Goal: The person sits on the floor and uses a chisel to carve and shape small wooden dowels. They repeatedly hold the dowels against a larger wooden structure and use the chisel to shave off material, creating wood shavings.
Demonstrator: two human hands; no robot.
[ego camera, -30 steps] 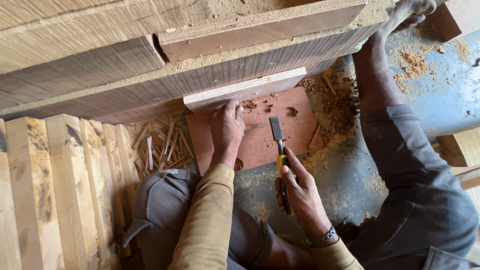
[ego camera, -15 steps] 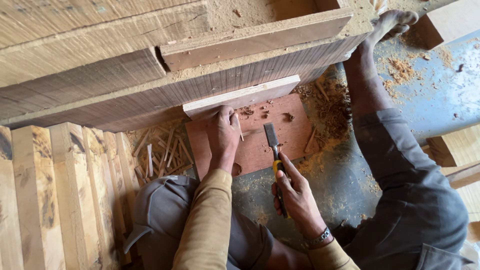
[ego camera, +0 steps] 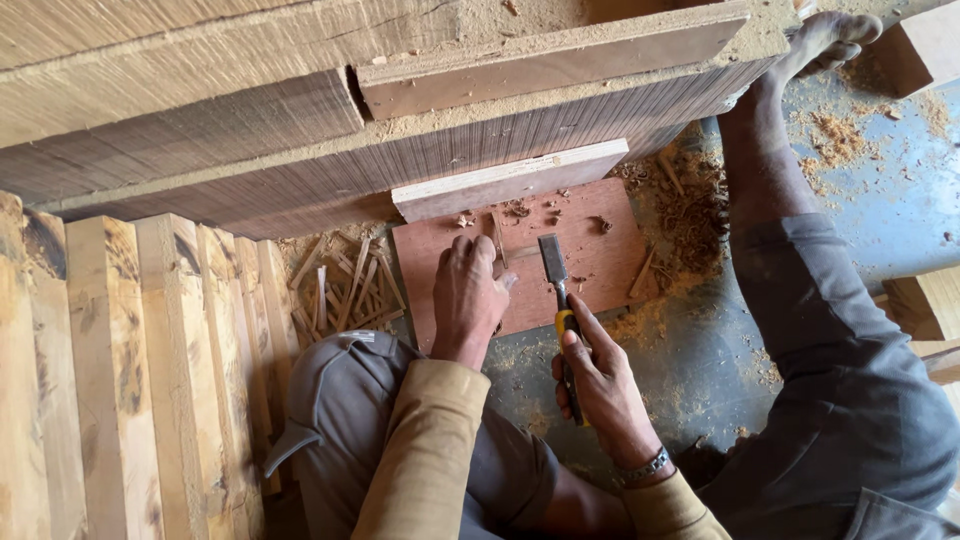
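My left hand (ego camera: 468, 297) presses down on a small thin wood piece (ego camera: 497, 243) that lies on a reddish-brown board (ego camera: 590, 255) on the floor. My right hand (ego camera: 598, 378) grips a chisel (ego camera: 556, 275) by its yellow-and-black handle; the steel blade rests flat on the board just right of the left fingers. Wood chips are scattered on the board near its far edge.
A pale plank (ego camera: 510, 178) lies along the board's far edge, under stacked large timbers (ego camera: 300, 150). Upright squared posts (ego camera: 130, 350) stand at left, thin wood slivers (ego camera: 345, 285) beside them. My right leg (ego camera: 800, 300) stretches out over the sawdust-strewn floor (ego camera: 690, 210). Wood blocks (ego camera: 925, 300) sit at right.
The view has shifted slightly. My left hand stays on the small piece; the chisel has shifted a little toward the board's middle.
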